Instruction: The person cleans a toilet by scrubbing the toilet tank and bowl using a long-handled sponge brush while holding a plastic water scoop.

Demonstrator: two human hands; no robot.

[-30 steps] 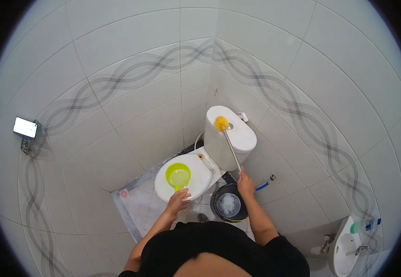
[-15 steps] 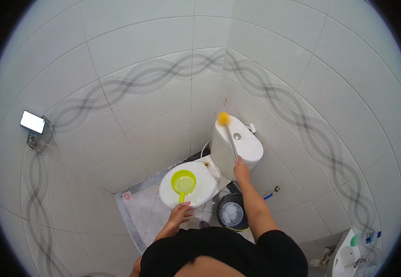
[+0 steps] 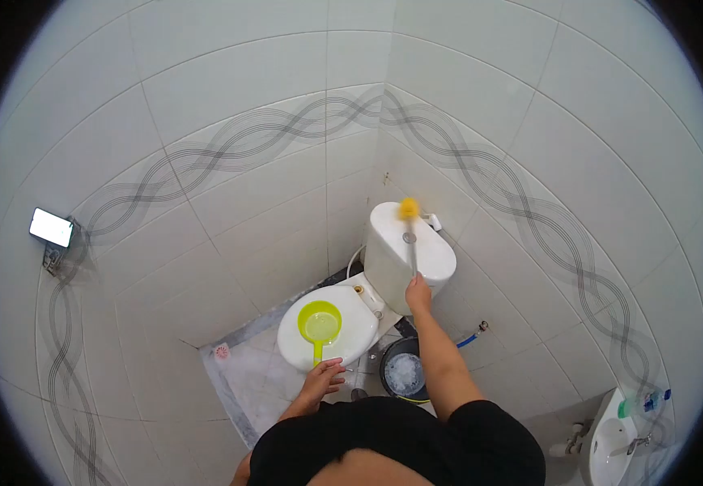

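My right hand (image 3: 419,293) is wrapped round the pale handle of a brush with a yellow head (image 3: 409,209). The brush head is over the top of the white toilet tank (image 3: 436,257), near its back edge, and looks blurred. A lime-green dipper (image 3: 320,322) rests on the closed white toilet lid (image 3: 359,324), its handle toward me. My left hand (image 3: 322,381) is beside the end of that handle with its fingers apart; whether it touches the handle is unclear. Below my right forearm stands a black bucket (image 3: 404,374) with foamy water.
A blue hose (image 3: 471,338) comes from a wall valve at the right. The white sink (image 3: 610,437) with a bottle (image 3: 651,401) is at lower right. A lit phone (image 3: 51,228) sits in a holder on the left wall. Tiled walls meet behind the toilet.
The brush head has moved right across the tank top, and my right hand has reached farther forward. My left hand stays near the dipper handle. The camera view has shifted slightly.
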